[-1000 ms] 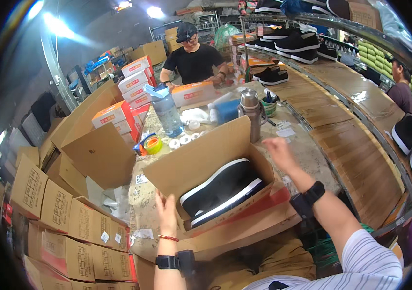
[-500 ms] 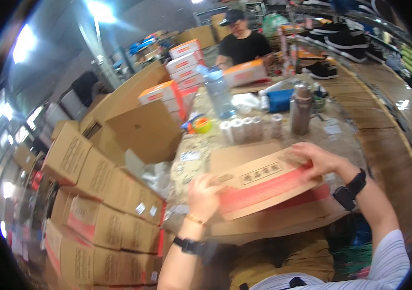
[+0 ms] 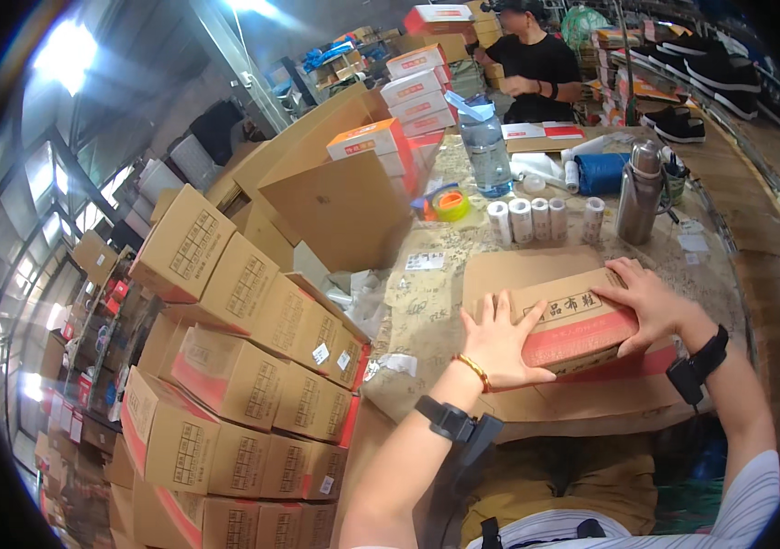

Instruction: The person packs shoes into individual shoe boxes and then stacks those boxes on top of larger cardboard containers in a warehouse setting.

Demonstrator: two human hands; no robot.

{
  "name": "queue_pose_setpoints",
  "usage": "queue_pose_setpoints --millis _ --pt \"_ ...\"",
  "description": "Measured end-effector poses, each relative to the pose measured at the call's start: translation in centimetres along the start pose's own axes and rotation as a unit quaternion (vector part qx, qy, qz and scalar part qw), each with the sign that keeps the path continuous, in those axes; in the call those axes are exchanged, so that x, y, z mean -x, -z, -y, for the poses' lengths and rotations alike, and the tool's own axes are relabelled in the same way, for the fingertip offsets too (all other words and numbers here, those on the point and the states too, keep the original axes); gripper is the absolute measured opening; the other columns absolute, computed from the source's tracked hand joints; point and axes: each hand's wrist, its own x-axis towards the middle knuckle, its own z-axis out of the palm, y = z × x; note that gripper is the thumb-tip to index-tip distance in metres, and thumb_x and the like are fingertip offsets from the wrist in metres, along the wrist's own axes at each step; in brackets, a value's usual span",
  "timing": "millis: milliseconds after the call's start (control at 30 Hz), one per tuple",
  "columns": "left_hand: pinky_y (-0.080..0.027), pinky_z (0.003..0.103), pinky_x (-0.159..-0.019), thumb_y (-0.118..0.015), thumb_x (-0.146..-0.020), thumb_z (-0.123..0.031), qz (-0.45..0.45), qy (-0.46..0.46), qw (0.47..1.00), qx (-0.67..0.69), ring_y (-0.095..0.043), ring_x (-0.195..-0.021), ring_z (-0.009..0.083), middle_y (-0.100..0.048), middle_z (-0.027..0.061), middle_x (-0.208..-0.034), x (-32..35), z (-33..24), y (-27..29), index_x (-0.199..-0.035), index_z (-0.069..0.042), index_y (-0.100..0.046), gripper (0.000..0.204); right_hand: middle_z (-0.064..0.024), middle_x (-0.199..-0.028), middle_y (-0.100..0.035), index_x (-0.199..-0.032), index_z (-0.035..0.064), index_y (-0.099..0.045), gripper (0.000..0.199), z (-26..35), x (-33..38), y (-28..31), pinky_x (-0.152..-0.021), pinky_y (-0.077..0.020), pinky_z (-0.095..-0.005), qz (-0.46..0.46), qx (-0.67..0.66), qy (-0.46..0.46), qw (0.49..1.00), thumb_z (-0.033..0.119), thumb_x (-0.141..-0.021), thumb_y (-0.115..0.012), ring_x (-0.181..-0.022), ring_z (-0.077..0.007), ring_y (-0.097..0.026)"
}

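Left hand (image 3: 502,346) and right hand (image 3: 651,302), both splayed open, lay on opposite ends of a cardboard box (image 3: 580,328) on the desk (image 3: 427,316).
Likely light and stiff but dentable, it seemed best held by both ends.

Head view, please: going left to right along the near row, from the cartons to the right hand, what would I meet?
Stacked brown cartons → left hand → brown-and-red shoebox → right hand.

Tbl (image 3: 427,306) w/ box (image 3: 573,316) on cardbd (image 3: 500,267), blue btl (image 3: 486,157), metal flask (image 3: 639,197), wht rolls (image 3: 520,220), tape (image 3: 460,211)
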Motion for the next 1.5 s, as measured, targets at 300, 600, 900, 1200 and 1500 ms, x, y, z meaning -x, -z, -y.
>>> queue_pose_setpoints --millis 300,600,900,1200,1500 --pt "-0.014 0.071 -0.104 -0.084 -0.052 -0.035 -0.335 -0.152 0.93 -0.012 -0.024 -0.14 0.0367 -0.024 0.0144 -0.153 5.3 -2.8 -5.4 -0.132 -0.031 -0.054 0.085 -0.0101 -0.142 -0.041 -0.152 0.0113 -0.013 0.087 -1.1 6.5 -8.5 -0.107 -0.0356 -0.0381 -0.301 -0.662 -0.192 0.66 0.025 -0.08 -0.061 -0.128 -0.0252 -0.043" --pt "-0.011 0.047 -0.116 -0.088 -0.064 -0.036 -0.479 -0.021 0.725 0.495 -0.007 -0.142 0.0292 0.005 0.0203 -0.152 4.5 -7.1 -8.5 -0.146 -0.001 0.02 0.14 -0.0121 -0.141 -0.043 -0.146 0.0124 -0.031 0.081 11.3 -0.7 -10.7 -0.104 -0.0409 -0.0435 -0.249 -0.854 0.015 0.457 0.047 -0.082 -0.065 -0.126 -0.0273 -0.046" --pt "-0.032 0.045 -0.109 -0.063 -0.073 -0.009 -0.639 -0.054 0.521 0.563 -0.033 -0.131 0.0271 -0.028 0.0115 -0.145 12.0 3.2 16.2 -0.152 -0.012 -0.009 0.096 -0.01 -0.146 -0.032 -0.145 0.0117 -0.034 0.072 13.2 -3.2 -7.0 -0.097 -0.0424 -0.0363 -0.214 -0.716 0.025 0.663 0.047 -0.089 -0.061 -0.123 -0.0208 -0.045" --pt "-0.038 0.041 -0.102 -0.062 -0.08 -0.017 -0.725 -0.049 0.52 0.449 -0.046 -0.122 0.027 -0.044 0.0118 -0.134 19.9 22.5 31.0 -0.143 -0.004 -0.03 0.072 -0.0013 -0.088 -0.065 -0.098 0.0005 -0.067 0.011 11.4 2.5 -11.9 -0.071 -0.0471 -0.021 -0.233 -0.622 -0.143 0.733 0.006 -0.088 -0.064 -0.08 -0.0054 -0.059" --pt "-0.037 0.04 -0.1 -0.049 -0.093 -0.045 -0.774 0.147 0.567 0.239 -0.05 -0.116 0.0288 -0.053 0.0153 -0.123 19.6 29.5 30.4 -0.134 -0.004 -0.049 0.058 -0.0018 -0.083 -0.065 -0.097 0.0014 -0.067 0.01 10.9 6.0 -11.7 -0.068 -0.0496 -0.0212 -0.246 -0.63 -0.225 0.701 0.005 -0.088 -0.063 -0.074 -0.0052 -0.059"
